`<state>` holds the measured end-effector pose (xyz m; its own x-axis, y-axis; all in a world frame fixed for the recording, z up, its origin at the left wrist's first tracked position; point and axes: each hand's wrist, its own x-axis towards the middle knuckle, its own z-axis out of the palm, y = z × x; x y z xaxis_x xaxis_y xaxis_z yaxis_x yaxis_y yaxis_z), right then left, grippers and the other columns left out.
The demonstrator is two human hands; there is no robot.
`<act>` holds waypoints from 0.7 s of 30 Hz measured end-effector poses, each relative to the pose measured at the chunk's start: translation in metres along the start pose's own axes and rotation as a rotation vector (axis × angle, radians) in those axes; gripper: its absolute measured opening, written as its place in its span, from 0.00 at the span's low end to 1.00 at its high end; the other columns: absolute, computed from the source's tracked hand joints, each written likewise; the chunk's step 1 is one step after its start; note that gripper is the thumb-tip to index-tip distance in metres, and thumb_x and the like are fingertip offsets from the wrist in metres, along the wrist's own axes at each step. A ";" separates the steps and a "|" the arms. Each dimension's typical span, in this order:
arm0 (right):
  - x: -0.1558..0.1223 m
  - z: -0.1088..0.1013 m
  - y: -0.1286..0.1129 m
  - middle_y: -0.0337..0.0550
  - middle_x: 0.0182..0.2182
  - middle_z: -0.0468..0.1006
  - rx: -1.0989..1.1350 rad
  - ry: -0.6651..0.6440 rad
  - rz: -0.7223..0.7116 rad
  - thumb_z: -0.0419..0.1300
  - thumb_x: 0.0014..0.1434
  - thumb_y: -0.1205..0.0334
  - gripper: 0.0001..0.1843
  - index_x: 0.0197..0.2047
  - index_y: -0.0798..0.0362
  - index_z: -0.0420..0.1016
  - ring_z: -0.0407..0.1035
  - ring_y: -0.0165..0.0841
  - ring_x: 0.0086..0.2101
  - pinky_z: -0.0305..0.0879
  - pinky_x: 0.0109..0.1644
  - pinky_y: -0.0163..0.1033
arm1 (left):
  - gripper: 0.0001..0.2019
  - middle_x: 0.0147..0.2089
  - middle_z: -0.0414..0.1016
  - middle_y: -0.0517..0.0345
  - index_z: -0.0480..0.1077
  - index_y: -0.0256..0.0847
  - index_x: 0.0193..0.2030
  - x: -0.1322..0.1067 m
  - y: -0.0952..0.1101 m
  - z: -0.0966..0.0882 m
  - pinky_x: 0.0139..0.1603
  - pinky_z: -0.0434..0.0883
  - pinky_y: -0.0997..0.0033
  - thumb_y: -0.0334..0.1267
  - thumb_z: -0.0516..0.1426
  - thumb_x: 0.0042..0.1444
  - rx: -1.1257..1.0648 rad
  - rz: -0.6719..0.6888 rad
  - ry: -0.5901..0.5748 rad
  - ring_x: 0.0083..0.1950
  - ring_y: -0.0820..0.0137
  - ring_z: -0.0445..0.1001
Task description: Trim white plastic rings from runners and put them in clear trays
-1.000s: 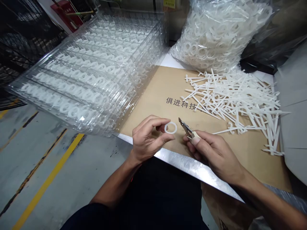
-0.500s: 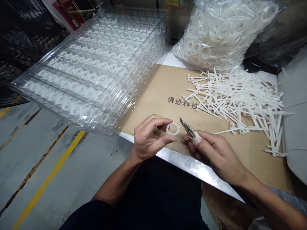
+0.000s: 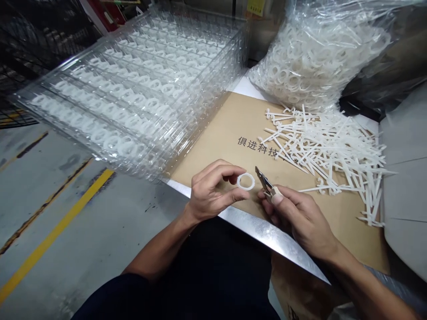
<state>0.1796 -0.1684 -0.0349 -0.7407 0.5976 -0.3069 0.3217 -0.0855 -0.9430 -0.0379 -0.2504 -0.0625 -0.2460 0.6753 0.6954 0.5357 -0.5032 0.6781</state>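
Left hand (image 3: 213,192): closed in a pinch, with thumb and forefinger gripping the ring by its left side; the other fingers curl behind.
Ring (image 3: 246,182): small, white and plastic; held in the air over the near edge of the cardboard, between the two hands, its hole facing the camera.
Right hand (image 3: 302,215): wrapped tight around the nippers, the thumb pressing on top of the handle.
Nippers (image 3: 263,180): the metal tips stick out past the thumb and point up and left; they are just beside the ring with a narrow gap between, not touching.
Cardboard (image 3: 227,129): a brown sheet with dark printed characters, lying flat on the table under both hands.
Table (image 3: 267,231): its shiny metal edge runs diagonally beneath the wrists.
Sticks (image 3: 333,149): a loose heap of thin white plastic runners on the right half of the cardboard, beyond the right hand and well apart from the ring.
Bag (image 3: 310,58): clear plastic stuffed with white rings, at the far side, touching the heap's far end.
Trays (image 3: 140,93): a stack of clear trays at the left with rows of white rings in the top one; it reaches out past the table's edge, and its near corner is close to the left hand.
Floor (image 3: 50,200): grey concrete with a yellow line, lower left.
Hidden: the right fingers cover the nippers' handles, and the left thumb covers part of the ring's rim.
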 end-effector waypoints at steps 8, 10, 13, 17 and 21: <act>-0.001 0.002 0.003 0.38 0.29 0.71 0.095 0.020 0.040 0.57 0.73 0.42 0.22 0.38 0.53 0.74 0.62 0.29 0.27 0.59 0.30 0.35 | 0.18 0.37 0.78 0.57 0.77 0.38 0.51 -0.002 -0.003 0.001 0.39 0.74 0.73 0.42 0.71 0.58 -0.004 0.006 0.007 0.37 0.73 0.75; 0.000 0.002 0.004 0.39 0.29 0.71 0.115 0.020 0.041 0.57 0.72 0.42 0.23 0.36 0.53 0.73 0.62 0.29 0.27 0.59 0.30 0.35 | 0.17 0.37 0.78 0.56 0.77 0.39 0.53 -0.003 -0.004 0.003 0.39 0.74 0.73 0.41 0.70 0.60 -0.003 0.002 -0.003 0.37 0.73 0.75; 0.002 0.002 0.005 0.39 0.29 0.70 0.139 0.011 0.043 0.57 0.72 0.41 0.25 0.34 0.54 0.72 0.62 0.29 0.27 0.58 0.30 0.35 | 0.15 0.38 0.78 0.55 0.76 0.40 0.54 -0.002 -0.002 0.002 0.38 0.74 0.72 0.38 0.68 0.62 -0.025 -0.042 -0.017 0.38 0.72 0.76; 0.008 0.001 0.002 0.38 0.28 0.69 0.192 -0.014 0.051 0.57 0.71 0.38 0.26 0.36 0.55 0.73 0.62 0.28 0.25 0.55 0.28 0.36 | 0.12 0.40 0.79 0.54 0.77 0.41 0.53 0.005 0.015 -0.014 0.41 0.75 0.72 0.32 0.66 0.63 -0.062 -0.177 -0.077 0.40 0.71 0.78; 0.013 0.001 0.000 0.38 0.27 0.69 0.240 -0.060 0.068 0.57 0.69 0.35 0.30 0.39 0.57 0.75 0.62 0.27 0.23 0.52 0.26 0.35 | 0.14 0.41 0.80 0.54 0.79 0.45 0.54 0.032 0.044 -0.054 0.42 0.77 0.72 0.28 0.64 0.63 -0.111 -0.245 -0.118 0.40 0.72 0.79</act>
<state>0.1692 -0.1613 -0.0392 -0.7581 0.5362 -0.3712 0.2281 -0.3151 -0.9212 -0.0656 -0.2800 0.0017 -0.2577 0.8386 0.4799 0.3787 -0.3693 0.8486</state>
